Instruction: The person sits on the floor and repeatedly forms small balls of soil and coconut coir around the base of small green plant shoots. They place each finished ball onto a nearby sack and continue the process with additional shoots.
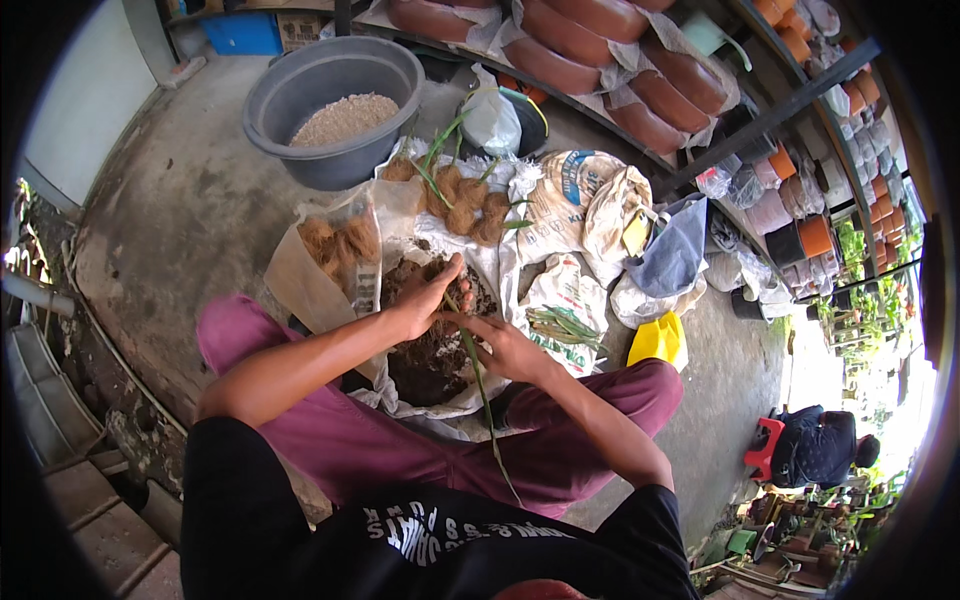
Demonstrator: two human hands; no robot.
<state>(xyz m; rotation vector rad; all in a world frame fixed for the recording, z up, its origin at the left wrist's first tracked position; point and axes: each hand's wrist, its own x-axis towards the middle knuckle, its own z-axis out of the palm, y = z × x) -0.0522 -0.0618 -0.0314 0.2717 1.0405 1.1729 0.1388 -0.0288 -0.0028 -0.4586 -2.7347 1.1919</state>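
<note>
Between my hands, over a heap of dark brown potting material (427, 367) on a white sack, is a plant with long narrow green leaves (478, 367). My left hand (431, 300) has its palm turned up at the plant's base, the thumb extended. My right hand (506, 346) holds the plant near its base with bent fingers. The longest leaf trails down over my lap. Beyond the heap lie several fibre-wrapped plants (469, 199), and more brown fibre (341, 244) sits in an opened sack at the left. Cut green leaves (562, 326) lie on a printed sack at the right.
A large grey tub (334, 112) with pale chips stands at the back left. Filled sacks (585, 202), a blue-grey cloth (671, 247) and a yellow bag (658, 341) are to the right. Shelves of pots (660, 97) rise behind. A person (817, 448) sits farther off at the right.
</note>
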